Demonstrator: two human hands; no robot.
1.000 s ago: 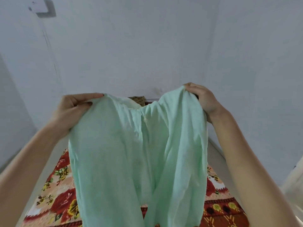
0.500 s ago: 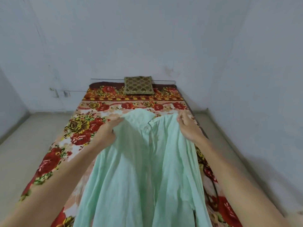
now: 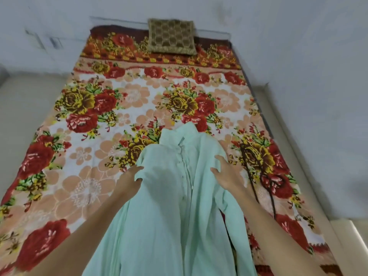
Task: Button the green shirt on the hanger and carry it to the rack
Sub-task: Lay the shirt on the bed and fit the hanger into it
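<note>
The pale green shirt (image 3: 175,196) lies front up on the flowered blanket, collar pointing away from me, its placket running down the middle. My left hand (image 3: 129,180) pinches the shirt's left shoulder edge between fingers and thumb. On the other shoulder my right hand (image 3: 226,173) rests with fingers spread and relaxed. The lower part of the shirt runs out of the bottom of the view. A thin dark wire shape (image 3: 253,176), possibly the hanger, lies on the blanket just right of the shirt.
The bed (image 3: 89,176) with the red and yellow flowered blanket fills the middle of the room. A brown patterned cushion (image 3: 171,35) sits at its far end against the wall. Bare floor runs along the left, and a wall stands close on the right.
The shirt came down from being held up in the air and now lies flat on the bed. Both hands lowered with it, and the right hand's grip loosened.
</note>
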